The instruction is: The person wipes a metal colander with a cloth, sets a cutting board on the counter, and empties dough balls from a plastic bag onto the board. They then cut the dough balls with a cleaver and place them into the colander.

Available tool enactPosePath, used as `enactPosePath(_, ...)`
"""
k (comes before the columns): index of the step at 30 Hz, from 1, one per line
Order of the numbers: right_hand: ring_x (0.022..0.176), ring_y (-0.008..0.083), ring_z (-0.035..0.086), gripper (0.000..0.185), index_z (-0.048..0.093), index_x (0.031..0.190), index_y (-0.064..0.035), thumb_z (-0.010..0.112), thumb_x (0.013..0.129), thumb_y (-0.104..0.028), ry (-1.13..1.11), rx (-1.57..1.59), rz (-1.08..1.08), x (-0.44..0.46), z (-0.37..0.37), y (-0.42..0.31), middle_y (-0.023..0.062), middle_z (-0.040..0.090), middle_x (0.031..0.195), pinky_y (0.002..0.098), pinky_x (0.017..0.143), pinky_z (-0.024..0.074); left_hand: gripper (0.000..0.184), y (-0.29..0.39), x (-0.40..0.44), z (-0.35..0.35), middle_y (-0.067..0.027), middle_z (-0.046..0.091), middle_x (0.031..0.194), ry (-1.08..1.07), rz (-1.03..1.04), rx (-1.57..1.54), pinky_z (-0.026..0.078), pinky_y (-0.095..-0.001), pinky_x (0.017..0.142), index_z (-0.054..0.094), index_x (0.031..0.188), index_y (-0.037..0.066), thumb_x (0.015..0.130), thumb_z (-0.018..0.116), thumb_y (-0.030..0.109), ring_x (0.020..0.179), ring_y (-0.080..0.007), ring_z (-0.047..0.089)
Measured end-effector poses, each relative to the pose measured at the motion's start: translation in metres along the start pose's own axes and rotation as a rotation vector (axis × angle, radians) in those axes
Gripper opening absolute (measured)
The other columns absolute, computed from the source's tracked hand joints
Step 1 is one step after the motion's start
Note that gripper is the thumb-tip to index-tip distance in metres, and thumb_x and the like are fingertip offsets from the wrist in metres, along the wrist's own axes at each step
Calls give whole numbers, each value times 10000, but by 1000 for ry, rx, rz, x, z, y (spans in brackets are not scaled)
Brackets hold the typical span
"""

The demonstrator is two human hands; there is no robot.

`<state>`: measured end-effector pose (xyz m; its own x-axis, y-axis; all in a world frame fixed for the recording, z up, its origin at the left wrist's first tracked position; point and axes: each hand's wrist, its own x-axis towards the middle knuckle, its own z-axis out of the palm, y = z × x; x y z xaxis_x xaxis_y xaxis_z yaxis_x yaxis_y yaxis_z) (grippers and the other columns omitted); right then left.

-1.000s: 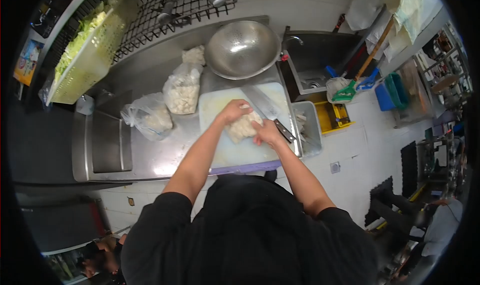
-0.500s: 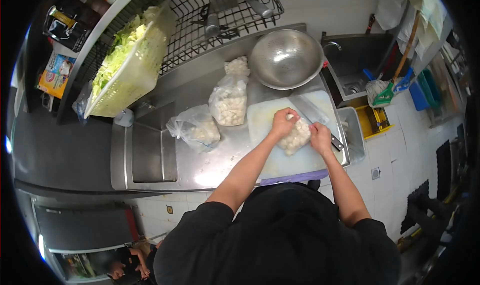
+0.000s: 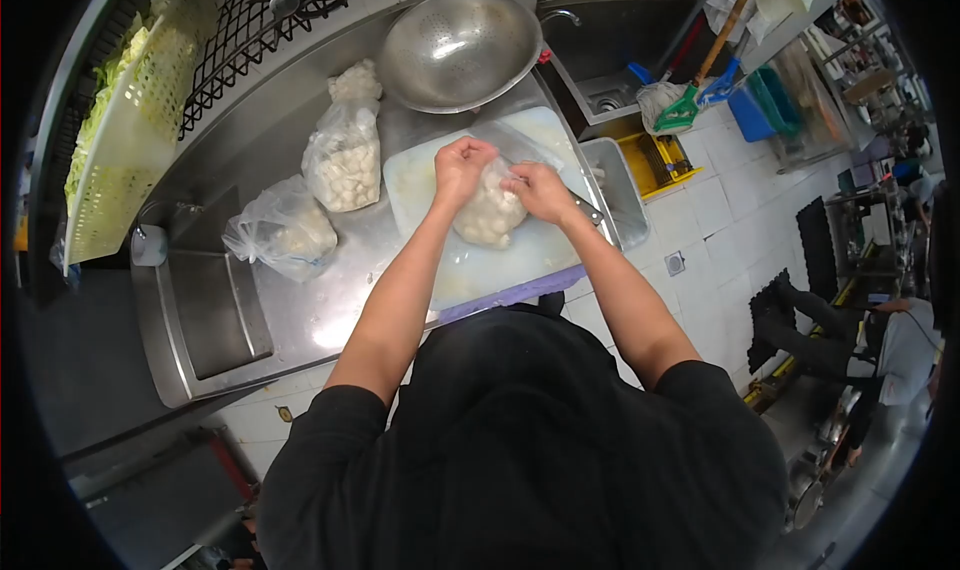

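A clear plastic bag of pale white chunks [image 3: 490,215] is on the white cutting board [image 3: 535,260]; I cannot make out what the chunks are. My left hand [image 3: 463,173] pinches the bag's upper film on the left. On the right side, the fingers of my right hand [image 3: 541,192] are closed on the same film. A knife [image 3: 589,210] lies on the board, its dark handle showing beside my right wrist and its blade mostly hidden. Left of the board stand more bags of white chunks, one upright bag [image 3: 345,165] and a knotted bag [image 3: 285,230].
Behind the board sits a large metal colander [image 3: 460,55]. A plastic tub [image 3: 615,195] adjoins the counter's right edge, near a yellow bucket [image 3: 655,165] and a mop [image 3: 665,108]. A basket of chopped greens [image 3: 135,160] is up left. Another person [image 3: 890,350] is at far right.
My view has turned right, so the counter sits further left and another person shows at right. Both hands remain on the bag, now gripping its gathered upper film.
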<state>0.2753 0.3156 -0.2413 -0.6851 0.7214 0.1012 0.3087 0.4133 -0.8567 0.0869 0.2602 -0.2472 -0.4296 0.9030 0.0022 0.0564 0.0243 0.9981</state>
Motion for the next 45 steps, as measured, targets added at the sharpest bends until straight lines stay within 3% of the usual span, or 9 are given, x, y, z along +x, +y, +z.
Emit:
enactPosePath(6, 889, 467, 646, 256, 685, 958, 23, 717, 936, -229, 131, -179, -18, 18, 11, -4, 278, 681, 940, 492, 798, 502, 102, 12, 4, -28, -34, 761, 899, -91, -283, -251, 533, -256, 766, 770, 982, 6, 932, 740, 89, 828, -76, 655)
enactPosePath(8, 913, 488, 645, 273, 662, 911, 30, 697, 953, -237, 193, -142, -5, 21, 15, -11, 289, 672, 933, 509, 816, 500, 138, 12, -1, -43, 8, 729, 892, -278, -279, 32, 509, -238, 782, 762, 1026, 5, 984, 720, 129, 828, -61, 625)
enactPosePath(14, 1053, 382, 684, 363, 691, 1062, 67, 706, 959, -280, 85, 79, 192, 24, -1, -12, 267, 701, 1072, 439, 911, 517, 161, 24, 1, -35, 17, 712, 888, -80, -158, 60, 465, -241, 742, 760, 1018, 7, 992, 724, 162, 808, -56, 575)
enactPosePath(16, 1103, 306, 685, 391, 686, 1183, 42, 707, 962, -280, -249, 219, 178, 21, -16, -9, 205, 715, 1141, 410, 971, 509, 192, 16, 4, -35, 16, 713, 892, -101, -153, -6, 467, -244, 744, 762, 1016, 12, 1000, 720, 199, 808, -56, 573)
enactPosePath(20, 1066, 252, 679, 358, 669, 1227, 28, 712, 956, -202, -159, 47, 178, 28, -17, -24, 157, 717, 1142, 380, 950, 513, 264, 26, 2, -37, -4, 743, 897, -151, -136, -103, 513, -270, 794, 777, 1016, 27, 1008, 708, 282, 831, -94, 640)
enactPosePath(25, 1010, 168, 640, 327, 678, 1243, -24, 724, 935, -123, -53, 630, 280, 37, 5, 8, 72, 704, 1107, 307, 888, 504, 271, 13, -9, -49, -16, 758, 932, -271, -262, 53, 529, -291, 815, 776, 1086, 13, 1013, 688, 259, 875, -106, 668)
enactPosePath(36, 1047, 135, 640, 272, 715, 1195, -30, 644, 935, -66, -195, 207, 199, 35, -21, -5, 56, 735, 1086, 296, 923, 497, 262, 8, 4, -43, -51, 769, 1050, -186, -152, 27, 529, -297, 845, 742, 1174, 18, 988, 588, 118, 921, -116, 673)
enactPosePath(42, 1013, 162, 674, 270, 719, 1186, -2, 611, 943, -50, 14, 502, 244, 32, -23, -10, 85, 747, 1105, 303, 899, 520, 687, 12, -3, -54, -175, 676, 1358, -316, -314, 171, 460, -400, 1086, 609, 1427, 60, 990, 636, 589, 1260, -296, 631)
enactPosePath(45, 1068, 181, 693, 274, 708, 1228, 7, 616, 981, -69, 114, 739, 394, 27, -33, -32, 103, 738, 1184, 313, 933, 535, 709, -25, 1, -53, -200, 621, 1439, -179, -200, 266, 425, -401, 1137, 591, 1450, 70, 988, 620, 607, 1345, -331, 578)
